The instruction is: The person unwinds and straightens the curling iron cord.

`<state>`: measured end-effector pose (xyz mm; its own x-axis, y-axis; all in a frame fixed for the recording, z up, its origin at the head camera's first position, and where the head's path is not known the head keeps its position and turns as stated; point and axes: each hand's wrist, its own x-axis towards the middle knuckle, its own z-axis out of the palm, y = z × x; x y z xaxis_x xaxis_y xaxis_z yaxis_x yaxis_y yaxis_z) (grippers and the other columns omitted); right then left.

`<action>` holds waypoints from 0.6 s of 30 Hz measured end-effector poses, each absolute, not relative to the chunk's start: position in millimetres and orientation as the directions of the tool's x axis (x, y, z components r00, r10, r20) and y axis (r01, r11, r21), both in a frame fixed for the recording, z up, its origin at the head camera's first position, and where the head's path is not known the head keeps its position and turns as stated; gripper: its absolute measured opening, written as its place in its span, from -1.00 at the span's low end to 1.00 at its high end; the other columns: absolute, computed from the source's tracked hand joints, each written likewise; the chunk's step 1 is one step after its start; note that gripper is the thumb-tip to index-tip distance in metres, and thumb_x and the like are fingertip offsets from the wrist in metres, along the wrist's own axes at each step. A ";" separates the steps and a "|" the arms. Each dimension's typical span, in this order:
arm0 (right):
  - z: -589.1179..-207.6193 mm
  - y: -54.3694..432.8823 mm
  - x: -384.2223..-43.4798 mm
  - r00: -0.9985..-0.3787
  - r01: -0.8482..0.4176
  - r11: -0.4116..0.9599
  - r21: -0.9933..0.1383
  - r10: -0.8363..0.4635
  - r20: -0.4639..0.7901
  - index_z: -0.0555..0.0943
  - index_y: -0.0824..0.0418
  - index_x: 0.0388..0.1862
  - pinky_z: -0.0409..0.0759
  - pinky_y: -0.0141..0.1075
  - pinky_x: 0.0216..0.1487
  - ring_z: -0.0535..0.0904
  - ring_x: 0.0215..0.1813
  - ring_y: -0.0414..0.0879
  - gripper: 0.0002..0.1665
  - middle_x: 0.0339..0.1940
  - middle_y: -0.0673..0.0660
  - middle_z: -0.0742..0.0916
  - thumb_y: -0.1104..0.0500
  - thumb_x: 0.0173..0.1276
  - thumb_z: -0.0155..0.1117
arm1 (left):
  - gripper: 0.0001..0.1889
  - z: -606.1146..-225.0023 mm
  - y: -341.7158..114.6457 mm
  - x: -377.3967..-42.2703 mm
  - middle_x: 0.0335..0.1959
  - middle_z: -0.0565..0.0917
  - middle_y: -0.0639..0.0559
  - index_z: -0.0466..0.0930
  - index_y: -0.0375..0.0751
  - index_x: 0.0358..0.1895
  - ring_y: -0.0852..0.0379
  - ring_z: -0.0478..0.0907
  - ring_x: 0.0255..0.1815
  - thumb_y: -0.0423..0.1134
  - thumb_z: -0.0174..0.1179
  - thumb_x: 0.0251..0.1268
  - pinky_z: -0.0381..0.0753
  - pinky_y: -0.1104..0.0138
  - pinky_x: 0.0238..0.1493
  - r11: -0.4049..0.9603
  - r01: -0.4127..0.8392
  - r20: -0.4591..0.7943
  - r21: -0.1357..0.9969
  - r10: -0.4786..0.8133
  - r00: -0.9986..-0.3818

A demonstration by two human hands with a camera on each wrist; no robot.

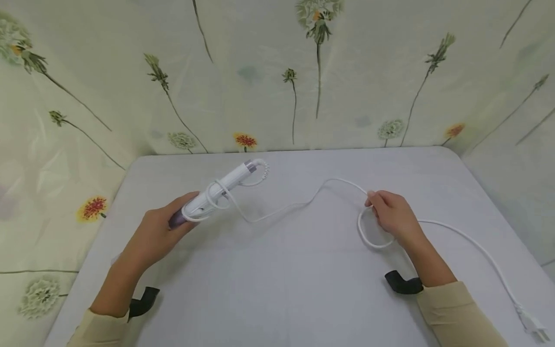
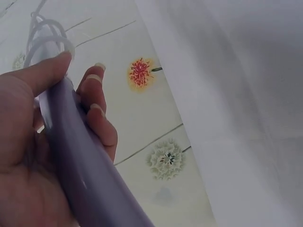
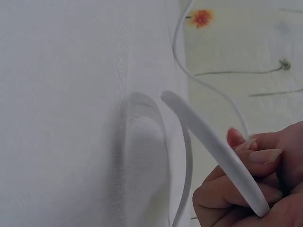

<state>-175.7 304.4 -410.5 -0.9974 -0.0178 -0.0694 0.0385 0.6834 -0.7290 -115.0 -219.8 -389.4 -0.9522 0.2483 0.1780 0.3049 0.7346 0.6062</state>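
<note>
Left grip (image 1: 153, 236) wraps closed round the purple end of the wand (image 1: 200, 202), which tilts above the worktop (image 1: 269, 274). White cord (image 1: 329, 180) loops loosely about its body, then runs slack to the right. Right grip (image 1: 392, 214) pinches the cord, closed small, 1 loop just below. Plug (image 1: 530, 322) far right, on worktop. Guess: a hard rightward tug could cinch or strip the wand's loops; crossing the spare loop could knot it.

Beige sleeves (image 1: 459, 313) end beside bent black wrist pieces (image 1: 403, 284).
</note>
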 end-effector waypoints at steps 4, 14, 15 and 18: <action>-417.3 301.5 -190.9 -1.000 0.004 0.710 -0.705 -0.012 -0.018 0.68 0.30 -0.09 0.42 -0.18 -0.28 0.45 -0.39 -0.01 -0.34 -0.60 0.03 0.53 -0.20 0.72 -0.14 | -0.33 -387.6 -223.7 -114.4 0.27 0.66 -0.17 0.39 0.14 0.57 -0.20 0.65 0.18 -0.27 0.37 0.45 0.63 -0.21 0.05 0.737 0.286 0.213 0.612 0.195 -0.957; -432.2 262.7 -212.3 -0.982 0.001 0.687 -0.726 -0.138 -0.132 0.56 0.30 0.02 0.52 -0.19 -0.36 0.53 -0.44 -0.03 -0.53 -0.43 0.12 0.60 -0.10 0.72 -0.02 | -0.31 -385.9 -226.3 -114.8 0.33 0.62 -0.21 0.39 0.14 0.56 -0.30 0.61 0.23 -0.27 0.40 0.42 0.59 -0.29 0.08 0.743 0.265 0.293 0.614 0.097 -0.951; -433.6 259.7 -213.0 -0.980 -0.016 0.696 -0.718 -0.155 -0.128 0.56 0.28 0.02 0.52 -0.17 -0.34 0.55 -0.43 -0.02 -0.57 -0.42 0.13 0.62 -0.08 0.72 0.01 | -0.31 -385.1 -225.8 -115.8 0.33 0.61 -0.22 0.40 0.13 0.56 -0.30 0.61 0.22 -0.28 0.40 0.41 0.58 -0.29 0.09 0.743 0.266 0.300 0.614 0.092 -0.949; -435.5 252.8 -214.8 -0.978 -0.038 0.689 -0.724 -0.174 -0.113 0.56 0.25 0.03 0.55 -0.15 -0.31 0.61 -0.39 -0.01 -0.60 -0.34 0.16 0.66 -0.08 0.70 0.05 | -0.31 -381.9 -223.5 -118.5 0.33 0.61 -0.24 0.41 0.11 0.55 -0.31 0.61 0.22 -0.29 0.41 0.41 0.58 -0.30 0.08 0.737 0.265 0.316 0.621 0.073 -0.946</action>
<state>-214.8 252.8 -435.5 -0.9782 -0.1737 -0.1135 -0.0384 0.6891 -0.7237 -118.5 -223.5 -381.9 -0.9458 0.0733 0.3164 0.2649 0.7374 0.6213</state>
